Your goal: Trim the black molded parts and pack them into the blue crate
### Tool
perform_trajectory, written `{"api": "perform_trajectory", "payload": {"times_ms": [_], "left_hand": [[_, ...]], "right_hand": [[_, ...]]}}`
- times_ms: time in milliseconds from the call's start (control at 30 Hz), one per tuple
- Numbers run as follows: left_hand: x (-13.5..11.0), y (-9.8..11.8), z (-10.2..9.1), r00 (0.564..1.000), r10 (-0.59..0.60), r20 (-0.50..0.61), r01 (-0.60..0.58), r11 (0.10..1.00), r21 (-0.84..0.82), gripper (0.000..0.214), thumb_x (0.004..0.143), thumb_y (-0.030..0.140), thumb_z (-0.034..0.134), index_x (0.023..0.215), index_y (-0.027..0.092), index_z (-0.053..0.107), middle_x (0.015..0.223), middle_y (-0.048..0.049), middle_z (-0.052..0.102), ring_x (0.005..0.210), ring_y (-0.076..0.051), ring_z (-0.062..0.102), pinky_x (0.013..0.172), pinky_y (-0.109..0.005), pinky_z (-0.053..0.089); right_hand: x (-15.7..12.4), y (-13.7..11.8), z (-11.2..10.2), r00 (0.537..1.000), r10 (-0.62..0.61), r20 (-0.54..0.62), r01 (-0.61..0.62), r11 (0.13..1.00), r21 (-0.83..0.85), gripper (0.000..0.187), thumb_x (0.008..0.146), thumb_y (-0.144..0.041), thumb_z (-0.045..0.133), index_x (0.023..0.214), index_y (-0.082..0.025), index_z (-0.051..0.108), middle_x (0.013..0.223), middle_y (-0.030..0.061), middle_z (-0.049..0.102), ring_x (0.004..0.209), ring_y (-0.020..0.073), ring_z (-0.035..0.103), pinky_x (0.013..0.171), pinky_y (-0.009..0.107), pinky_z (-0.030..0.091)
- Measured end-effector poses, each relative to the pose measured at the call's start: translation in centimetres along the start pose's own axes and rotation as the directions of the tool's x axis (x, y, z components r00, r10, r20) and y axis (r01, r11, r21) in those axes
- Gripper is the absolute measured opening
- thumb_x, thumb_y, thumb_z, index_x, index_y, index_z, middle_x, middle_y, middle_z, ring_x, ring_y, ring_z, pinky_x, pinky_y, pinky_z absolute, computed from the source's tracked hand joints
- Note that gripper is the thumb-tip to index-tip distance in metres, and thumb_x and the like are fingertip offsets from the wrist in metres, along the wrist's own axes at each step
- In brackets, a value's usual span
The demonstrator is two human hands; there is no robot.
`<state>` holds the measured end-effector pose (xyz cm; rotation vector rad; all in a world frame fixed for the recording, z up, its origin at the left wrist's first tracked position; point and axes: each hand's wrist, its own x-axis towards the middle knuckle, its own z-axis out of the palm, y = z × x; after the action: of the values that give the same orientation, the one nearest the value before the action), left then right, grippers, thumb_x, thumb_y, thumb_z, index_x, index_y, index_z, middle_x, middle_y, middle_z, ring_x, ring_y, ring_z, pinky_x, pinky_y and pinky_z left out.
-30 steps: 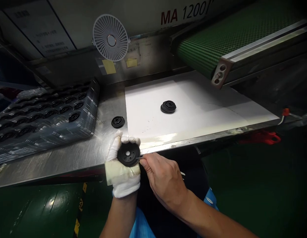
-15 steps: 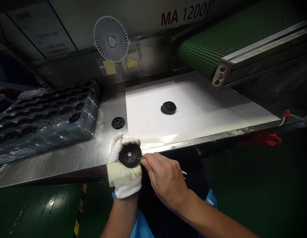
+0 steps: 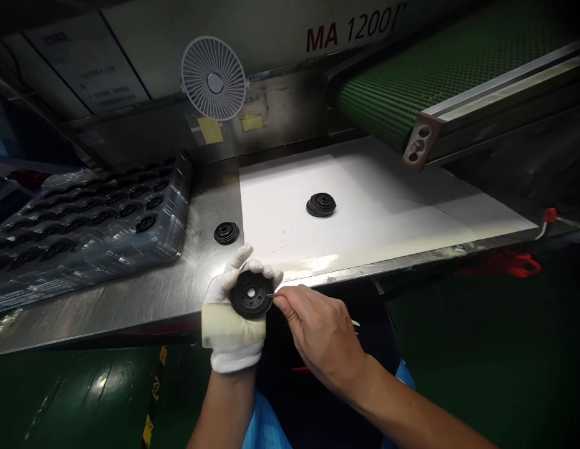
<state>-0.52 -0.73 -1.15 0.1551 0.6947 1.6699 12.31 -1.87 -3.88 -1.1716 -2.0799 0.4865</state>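
Note:
My left hand, in a white glove with a pale yellow band at the palm, holds a black round part with its flat face turned up. That disc has a bright hole in its middle and several smaller holes around it. My bare right hand is closed on a thin metal blade-like tool, whose tip meets the disc's right rim. Most of this tool is hidden in the fist. Beyond my left hand, a ribbed black part lies on the metal table, and black ribbed parts sit on the white sheet.
Clear plastic trays filled with several black parts are stacked at the left. A white sheet covers the right of the metal table. Above it juts a green conveyor belt. A white fan stands behind; red-handled scissors hang at the right.
The disc has tilted and turned slightly in my left hand, whose fingers have spread a little. My right hand with the tool has shifted slightly to the right.

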Motion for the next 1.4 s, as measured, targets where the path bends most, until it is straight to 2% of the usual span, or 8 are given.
{"api": "perform_trajectory", "payload": {"times_ms": [367,533,767,933,1067,1167,1333,1400], "left_hand": [[1.0,-0.9,-0.3,0.992,0.112,-0.064,-0.118,0.988,-0.103,0.012,0.084,0.018,0.059,0.093,0.019,0.066,0.070,0.0019,0.059,0.068,-0.010,0.060,0.077,-0.030,0.054],[0.2,0.0,-0.3,0.996,-0.086,-0.004,0.086,0.996,0.035,0.036,0.075,0.024,0.053,0.107,0.014,0.066,0.092,-0.0130,0.067,0.090,-0.029,0.064,0.082,-0.052,0.053],[0.7,-0.3,-0.2,0.997,-0.034,-0.064,0.031,0.998,-0.047,0.014,0.081,0.019,0.057,0.089,0.013,0.067,0.069,-0.0022,0.058,0.066,-0.014,0.058,0.069,-0.032,0.054],[0.9,-0.2,-0.3,0.993,-0.057,-0.107,0.044,0.992,-0.119,0.010,0.082,0.017,0.057,0.086,0.014,0.066,0.071,-0.0015,0.062,0.070,-0.015,0.061,0.076,-0.038,0.056],[0.8,0.6,0.0,0.977,-0.102,-0.187,0.070,0.983,-0.171,0.012,0.083,0.014,0.055,0.086,0.013,0.067,0.074,-0.0035,0.066,0.076,-0.019,0.065,0.084,-0.048,0.056],[0.6,1.0,0.2,0.971,-0.147,-0.188,0.107,0.972,-0.209,0.011,0.082,0.013,0.056,0.084,0.011,0.067,0.077,-0.0048,0.068,0.080,-0.020,0.066,0.087,-0.048,0.054],[0.2,0.8,0.5,0.973,-0.111,-0.203,0.068,0.976,-0.208,0.013,0.082,0.011,0.057,0.087,0.011,0.069,0.081,-0.0068,0.069,0.083,-0.022,0.067,0.088,-0.051,0.054],[0.2,0.7,0.8,0.976,-0.090,-0.196,0.049,0.978,-0.203,0.015,0.083,0.012,0.056,0.089,0.011,0.069,0.080,-0.0069,0.068,0.083,-0.023,0.067,0.088,-0.053,0.054]], "right_hand": [[-0.7,-0.9,1.4,1.000,-0.021,0.010,0.021,0.999,-0.030,0.029,0.101,-0.030,0.039,0.080,-0.019,0.055,0.071,-0.0004,0.054,0.062,0.0143,0.048,0.059,0.030,0.028],[-0.5,-0.3,0.9,1.000,-0.023,0.006,0.023,1.000,0.000,0.030,0.102,-0.030,0.039,0.079,-0.018,0.054,0.072,-0.0006,0.055,0.063,0.0137,0.049,0.059,0.030,0.029],[-0.5,-0.2,0.6,1.000,0.007,-0.002,-0.007,0.999,-0.046,0.028,0.102,-0.029,0.040,0.080,-0.019,0.055,0.072,-0.0004,0.055,0.063,0.0140,0.048,0.059,0.030,0.028],[-1.2,-1.3,0.6,0.996,0.016,0.083,-0.021,0.997,0.069,0.029,0.101,-0.032,0.039,0.080,-0.019,0.055,0.071,-0.0011,0.054,0.063,0.0135,0.047,0.059,0.029,0.028],[-0.9,-1.0,-0.7,0.980,0.073,0.185,-0.099,0.986,0.134,0.024,0.088,-0.034,0.063,0.071,-0.021,0.052,0.067,-0.0055,0.053,0.061,0.0113,0.047,0.056,0.027,0.026],[-0.5,0.0,-1.9,0.961,0.116,0.249,-0.141,0.986,0.086,0.039,0.075,-0.039,0.077,0.064,-0.019,0.045,0.062,-0.0074,0.050,0.057,0.0103,0.043,0.053,0.027,0.019],[0.1,0.9,-2.9,0.952,0.198,0.235,-0.231,0.966,0.120,0.048,0.098,-0.058,0.034,0.071,-0.020,0.046,0.064,-0.0041,0.048,0.056,0.0127,0.041,0.056,0.028,0.021],[0.3,0.8,-2.8,0.955,0.219,0.200,-0.246,0.961,0.123,0.050,0.094,-0.064,0.038,0.070,-0.021,0.046,0.062,-0.0043,0.048,0.056,0.0130,0.042,0.056,0.028,0.022]]}}
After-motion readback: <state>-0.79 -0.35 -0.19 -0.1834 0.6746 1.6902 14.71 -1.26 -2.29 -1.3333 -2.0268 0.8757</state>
